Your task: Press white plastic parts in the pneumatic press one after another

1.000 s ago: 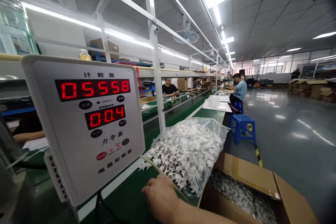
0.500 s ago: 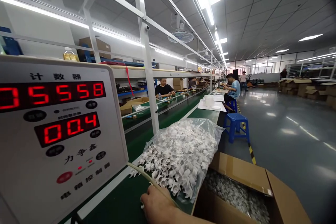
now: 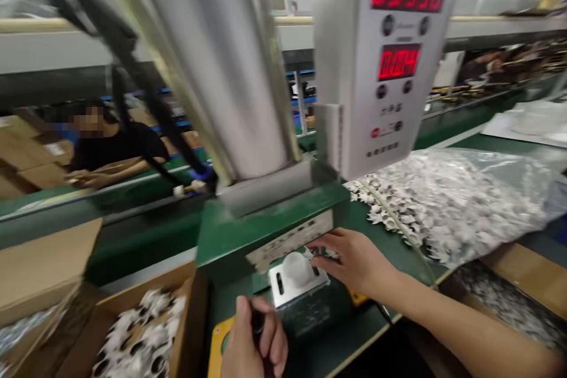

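Observation:
In the head view my left hand is curled at the bottom centre, with a small dark round piece between thumb and fingers. My right hand reaches in from the right, its fingertips closed on a small white petal-shaped plastic part. That part is just beside a white dome-shaped holder on a slotted metal plate. Behind the plate stands the green base of a press with a thick metal column. Motion blurs some of the detail.
A counter box with red digits stands right of the column. Loose white parts spill from a clear plastic bag at right. A cardboard box at left holds white parts with dark rings. A co-worker in black sits across the line.
My view has swung left and down from the counter and bag to the press. The right hand has gone from the loose parts to the holder with a white part; my left hand has come into view.

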`<state>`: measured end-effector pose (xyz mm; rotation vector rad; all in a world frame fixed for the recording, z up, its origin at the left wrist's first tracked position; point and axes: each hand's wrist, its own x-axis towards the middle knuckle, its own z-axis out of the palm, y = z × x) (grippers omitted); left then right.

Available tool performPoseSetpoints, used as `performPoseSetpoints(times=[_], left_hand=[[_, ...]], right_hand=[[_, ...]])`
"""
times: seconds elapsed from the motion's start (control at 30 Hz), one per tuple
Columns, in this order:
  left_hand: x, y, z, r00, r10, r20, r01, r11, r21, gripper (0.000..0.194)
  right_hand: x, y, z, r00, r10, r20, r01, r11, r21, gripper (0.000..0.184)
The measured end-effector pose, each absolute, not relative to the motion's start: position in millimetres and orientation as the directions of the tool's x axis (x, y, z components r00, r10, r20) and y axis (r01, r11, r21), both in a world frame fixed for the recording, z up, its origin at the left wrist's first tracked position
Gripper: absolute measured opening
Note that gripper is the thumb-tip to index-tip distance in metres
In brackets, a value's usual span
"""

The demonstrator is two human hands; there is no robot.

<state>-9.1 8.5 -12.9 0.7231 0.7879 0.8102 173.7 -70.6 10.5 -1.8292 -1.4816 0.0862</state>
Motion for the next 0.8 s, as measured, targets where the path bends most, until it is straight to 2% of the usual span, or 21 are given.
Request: performPoseSetpoints(times=[0.17,0.37,0.6,0.7,0.8], left_hand=[[-24.8,9.1,-21.3,0.424,0.836,-0.349,-0.434,0.526,0.732,0.041],[-36.9,9.3,-26.5,0.42,0.829,-0.369,-0.426,0.539,0.726,0.042],[-39.0,10.1,-35.7,0.425,0.831,-0.359,-0.409,0.531,0.742,0.039],[-42.2,9.9,-39.4,0.397,0.853,-0.338,-0.354,0.482,0.801,0.039],[-49.6,9.8,-40.4,0.329,0.911,-0.25,-0.19,0.323,0.927,0.042]], right_hand=[[156.7,-47.9,7.6,0.179,0.911,0.371,0.931,-0.034,-0.364,0.018],[150.8,-45.2,8.0,0.126,0.92,0.372,0.937,0.013,-0.349,0.017],[150.1,-46.6,2.6,0.095,0.92,0.381,0.979,-0.016,-0.205,0.019],[146.1,-48.8,-6.5,-0.037,0.918,0.395,0.996,0.064,-0.055,0.022],[143.6,-55.9,-18.3,-0.033,0.916,0.4,0.998,0.051,-0.035,0.029]])
